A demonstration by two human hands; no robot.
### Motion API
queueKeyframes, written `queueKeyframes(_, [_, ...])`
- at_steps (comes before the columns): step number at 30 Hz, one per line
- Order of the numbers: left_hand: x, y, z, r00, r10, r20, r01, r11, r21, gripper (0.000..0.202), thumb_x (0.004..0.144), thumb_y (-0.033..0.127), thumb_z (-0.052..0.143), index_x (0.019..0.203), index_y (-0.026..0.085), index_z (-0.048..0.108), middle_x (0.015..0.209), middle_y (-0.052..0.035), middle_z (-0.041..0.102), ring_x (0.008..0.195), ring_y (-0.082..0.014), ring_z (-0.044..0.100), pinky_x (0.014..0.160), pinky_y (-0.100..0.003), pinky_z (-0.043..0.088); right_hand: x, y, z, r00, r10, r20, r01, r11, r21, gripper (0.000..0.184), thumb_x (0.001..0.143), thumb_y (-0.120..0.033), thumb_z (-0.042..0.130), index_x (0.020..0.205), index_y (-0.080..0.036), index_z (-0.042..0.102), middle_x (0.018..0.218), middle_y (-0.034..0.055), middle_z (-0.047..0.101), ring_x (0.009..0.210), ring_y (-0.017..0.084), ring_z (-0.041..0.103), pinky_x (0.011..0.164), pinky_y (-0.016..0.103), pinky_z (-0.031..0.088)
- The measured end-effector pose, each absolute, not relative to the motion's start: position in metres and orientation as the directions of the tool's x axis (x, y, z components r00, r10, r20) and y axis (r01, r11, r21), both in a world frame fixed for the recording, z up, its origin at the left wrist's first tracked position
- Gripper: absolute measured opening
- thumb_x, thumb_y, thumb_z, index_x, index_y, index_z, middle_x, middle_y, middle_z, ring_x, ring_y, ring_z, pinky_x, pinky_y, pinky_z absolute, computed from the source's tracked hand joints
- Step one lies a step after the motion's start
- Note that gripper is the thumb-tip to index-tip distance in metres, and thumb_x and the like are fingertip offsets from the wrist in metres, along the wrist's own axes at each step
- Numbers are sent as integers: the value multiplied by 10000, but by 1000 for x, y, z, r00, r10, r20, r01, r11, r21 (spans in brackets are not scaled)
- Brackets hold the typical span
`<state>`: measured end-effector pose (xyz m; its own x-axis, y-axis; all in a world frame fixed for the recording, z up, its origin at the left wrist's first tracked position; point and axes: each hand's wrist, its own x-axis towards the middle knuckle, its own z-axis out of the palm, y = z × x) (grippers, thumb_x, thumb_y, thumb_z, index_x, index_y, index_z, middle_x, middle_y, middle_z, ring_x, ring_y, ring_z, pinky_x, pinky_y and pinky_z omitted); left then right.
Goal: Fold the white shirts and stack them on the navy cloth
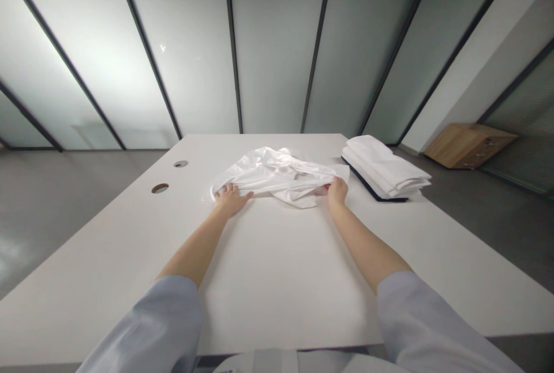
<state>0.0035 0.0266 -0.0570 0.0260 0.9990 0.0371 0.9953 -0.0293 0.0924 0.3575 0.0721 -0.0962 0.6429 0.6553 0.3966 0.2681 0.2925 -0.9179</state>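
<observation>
A crumpled white cloth (281, 174) lies loosely bunched in the middle of the white table (285, 269); its kind cannot be made out from the folds. My left hand (231, 198) rests on its near left corner, fingers spread and thumb pointing right. At the right end, my right hand (336, 193) is closed with the cloth's edge pinched between thumb and fingers. Some of the right fingertips are hidden by the hand and the fabric.
To the right stands a stack of folded white cloths (385, 168) with a dark flat layer (367, 187) beneath. Two round holes (160, 188) pierce the tabletop at left. Frosted glass panels (277, 44) rise behind the table. A wooden cabinet (470, 145) stands on the floor far right.
</observation>
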Motion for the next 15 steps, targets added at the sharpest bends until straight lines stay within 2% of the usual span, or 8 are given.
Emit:
queueKeyframes(2, [4, 24, -55, 34, 998, 47, 996, -38, 83, 888, 781, 801, 309, 1364, 147, 455, 1486, -211, 356, 1355, -418, 303, 1027, -597, 284, 359, 73, -98, 649, 660, 378, 228, 306, -924, 322, 827, -461, 355, 760, -203, 534, 682, 13, 576, 693, 186, 531, 651, 311, 447])
queueKeyframes(4, [4, 21, -51, 48, 996, 77, 996, -54, 77, 923, 736, 840, 336, 1334, 154, 490, 1444, -211, 420, 1329, -417, 349, 1038, -610, 253, 359, 72, -97, 646, 663, 377, 233, 299, -925, 318, 826, -468, 370, 769, -203, 537, 730, 24, 596, 753, 198, 548, 703, 327, 453])
queueKeyframes(7, [2, 21, -45, 35, 983, 180, 995, -50, 82, 772, 848, 744, 243, 1234, 168, 582, 1191, -173, 645, 1173, -335, 543, 1080, -553, 219, 359, 69, -93, 659, 651, 376, 265, 266, -927, 351, 838, -485, 359, 779, -200, 555, 797, 50, 626, 850, 225, 565, 795, 359, 445])
queueKeyframes(10, [0, 22, -43, 35, 980, 195, 998, -47, 53, 621, 921, 598, 254, 1097, 169, 667, 930, -130, 723, 999, -276, 644, 1074, -463, 272, 356, 63, -88, 617, 673, 409, 349, 231, -908, 342, 830, -489, 393, 786, -203, 576, 797, 58, 641, 853, 242, 576, 809, 371, 449])
queueKeyframes(12, [-1, 22, -45, 103, 979, 174, 993, -111, 32, 513, 884, 554, 399, 1109, 181, 669, 985, -127, 715, 1036, -282, 630, 1051, -435, 316, 352, 59, -85, 535, 712, 455, 452, 214, -866, 289, 801, -463, 465, 803, -204, 595, 783, 62, 651, 827, 250, 588, 786, 366, 461])
queueKeyframes(14, [0, 22, -49, 215, 956, 198, 973, -226, 35, 518, 837, 497, 503, 1252, 200, 590, 1215, -126, 639, 1183, -289, 548, 1057, -411, 328, 346, 55, -84, 433, 753, 495, 557, 208, -804, 260, 774, -405, 523, 892, -196, 622, 829, 75, 673, 846, 261, 604, 793, 366, 469])
queueKeyframes(15, [0, 22, -51, 274, 939, 209, 956, -289, 43, 565, 829, 472, 518, 1328, 207, 525, 1340, -119, 559, 1264, -283, 480, 1071, -396, 322, 343, 54, -84, 371, 777, 508, 604, 213, -768, 281, 767, -373, 538, 961, -191, 628, 883, 83, 685, 876, 265, 612, 810, 367, 471])
